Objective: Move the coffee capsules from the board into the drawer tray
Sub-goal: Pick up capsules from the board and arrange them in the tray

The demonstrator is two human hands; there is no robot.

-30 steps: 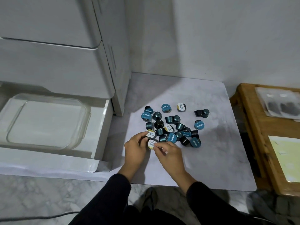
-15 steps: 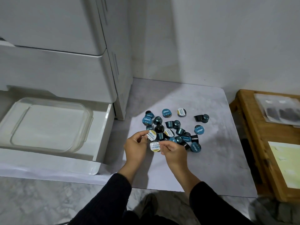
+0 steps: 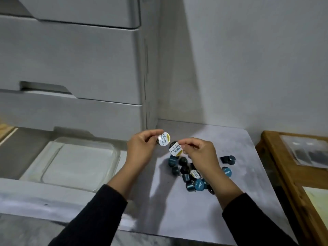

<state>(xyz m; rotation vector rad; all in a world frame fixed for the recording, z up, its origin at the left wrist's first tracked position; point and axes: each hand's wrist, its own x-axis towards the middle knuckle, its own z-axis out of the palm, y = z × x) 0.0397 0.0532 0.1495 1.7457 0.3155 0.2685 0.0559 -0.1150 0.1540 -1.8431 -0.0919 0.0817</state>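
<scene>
- The clear tray (image 3: 113, 157) sits in the open drawer (image 3: 32, 189) on the left. I see no capsules in it, so nothing looks put away yet.
- The left hand (image 3: 142, 150) is up in the air, between the tray and the pile. Its fingers (image 3: 152, 133) pinch one white-lidded capsule (image 3: 164, 139) by the rim.
- The right hand (image 3: 200, 153) is just beside it. Its fingers (image 3: 188, 142) pinch a second white-lidded capsule (image 3: 175, 149), which is tilted.
- Both of these capsules are off the board (image 3: 239, 201). They hang over its left part, near the drawer, but not over the tray yet.
- The rest of the capsules (image 3: 193, 178) lie in a heap on the board, under and beside the right hand. Most are dark blue. One more has a white lid (image 3: 195, 174).
- Two lie a little apart on the right: a dark one on its side (image 3: 228, 159) and a blue-lidded one (image 3: 226, 171).
- So I think the job has only just begun. These two have to go into the tray first, and then the whole heap has to follow.
</scene>
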